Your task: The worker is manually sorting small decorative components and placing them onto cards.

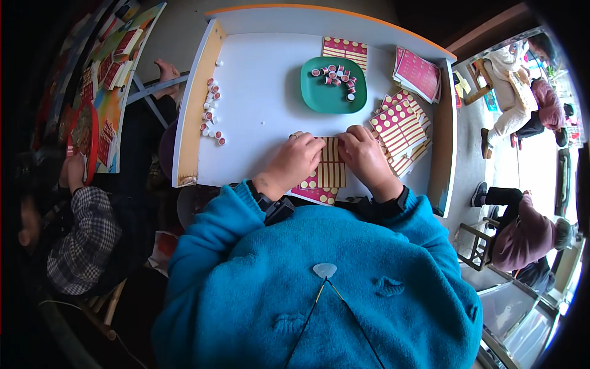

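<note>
A card with dark red and cream stripes [332, 171] lies in front of me at the near side of the white tabletop. My left hand [290, 161] pinches its upper left edge, fingers pressed together. Closed at the upper right edge of the same card is my right hand [367, 158]. What the fingertips press on is partly hidden. Under the card, toward my body, more red cards with cream dots [318, 195] stick out. Farther off stands a green square plate [313, 101] holding several small red-and-white cup-shaped pieces [334, 75].
Dotted and striped cards [399, 128] lie fanned at the right, below a pile of pink-red cards [419, 75]. Another card [351, 48] sits partly behind the plate. Several small pieces [212, 104] line the left wall. Raised walls [190, 111] edge the table. A checked-sleeved person [89, 224] works at left.
</note>
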Demonstrator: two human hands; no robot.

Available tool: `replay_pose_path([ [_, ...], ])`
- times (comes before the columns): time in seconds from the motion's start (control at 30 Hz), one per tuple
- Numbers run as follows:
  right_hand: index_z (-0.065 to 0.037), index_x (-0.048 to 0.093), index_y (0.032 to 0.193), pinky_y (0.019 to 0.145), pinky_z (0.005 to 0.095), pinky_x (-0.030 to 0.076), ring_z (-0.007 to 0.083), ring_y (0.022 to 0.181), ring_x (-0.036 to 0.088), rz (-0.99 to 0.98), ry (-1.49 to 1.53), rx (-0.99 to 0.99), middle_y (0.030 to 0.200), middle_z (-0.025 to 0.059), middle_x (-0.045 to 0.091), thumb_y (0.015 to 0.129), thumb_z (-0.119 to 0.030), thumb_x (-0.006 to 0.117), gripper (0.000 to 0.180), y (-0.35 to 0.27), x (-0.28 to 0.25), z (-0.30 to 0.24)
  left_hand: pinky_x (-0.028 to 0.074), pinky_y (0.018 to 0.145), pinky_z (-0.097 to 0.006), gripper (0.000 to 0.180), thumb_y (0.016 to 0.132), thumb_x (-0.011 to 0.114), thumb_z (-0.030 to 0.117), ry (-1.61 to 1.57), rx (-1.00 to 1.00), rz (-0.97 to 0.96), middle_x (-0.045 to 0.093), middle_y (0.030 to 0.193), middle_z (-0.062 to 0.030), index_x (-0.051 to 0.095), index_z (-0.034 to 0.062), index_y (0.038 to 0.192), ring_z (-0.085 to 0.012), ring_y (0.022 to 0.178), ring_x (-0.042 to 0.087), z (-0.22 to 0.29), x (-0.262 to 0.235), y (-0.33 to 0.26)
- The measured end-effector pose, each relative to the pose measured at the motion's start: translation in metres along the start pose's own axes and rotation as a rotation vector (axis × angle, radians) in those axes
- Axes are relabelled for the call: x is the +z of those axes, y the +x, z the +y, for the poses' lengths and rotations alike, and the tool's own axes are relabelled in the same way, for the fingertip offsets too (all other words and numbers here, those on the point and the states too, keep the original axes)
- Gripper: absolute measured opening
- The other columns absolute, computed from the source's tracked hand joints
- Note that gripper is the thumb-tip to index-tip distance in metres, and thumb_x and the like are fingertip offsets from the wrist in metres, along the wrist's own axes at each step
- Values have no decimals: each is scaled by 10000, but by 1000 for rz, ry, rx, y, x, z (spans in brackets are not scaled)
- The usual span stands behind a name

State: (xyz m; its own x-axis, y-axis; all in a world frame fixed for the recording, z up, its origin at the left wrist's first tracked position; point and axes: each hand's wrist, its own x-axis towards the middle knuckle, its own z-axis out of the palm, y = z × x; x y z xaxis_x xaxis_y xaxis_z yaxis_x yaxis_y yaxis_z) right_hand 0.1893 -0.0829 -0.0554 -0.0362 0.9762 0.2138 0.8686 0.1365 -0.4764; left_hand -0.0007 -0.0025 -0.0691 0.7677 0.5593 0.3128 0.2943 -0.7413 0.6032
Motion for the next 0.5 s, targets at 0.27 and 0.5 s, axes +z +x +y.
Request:
replay_pose_path([
  [0.27, -30, 591, 926, 810, 368, 516, 288, 913, 603, 9, 112, -173, 1008, 118, 584, 753, 10, 687, 201, -25, -15, 9, 499, 782, -414, 198, 799, 637, 34, 72, -17, -49, 614, 881, -142, 622, 0, 993, -325, 868, 583, -1, 5, 0],
  [0.5, -57, 455, 827, 796, 295, 504, 174, 878, 594, 259, 701, 191, 993, 94, 584, 794, 90, 657, 252, -31, -18, 9, 514, 727, -391, 154, 787, 659, 1, -132, -114, 21, 613, 862, -135, 646, 10, 940, -308, 807, 602, 0, -1, 4],
])
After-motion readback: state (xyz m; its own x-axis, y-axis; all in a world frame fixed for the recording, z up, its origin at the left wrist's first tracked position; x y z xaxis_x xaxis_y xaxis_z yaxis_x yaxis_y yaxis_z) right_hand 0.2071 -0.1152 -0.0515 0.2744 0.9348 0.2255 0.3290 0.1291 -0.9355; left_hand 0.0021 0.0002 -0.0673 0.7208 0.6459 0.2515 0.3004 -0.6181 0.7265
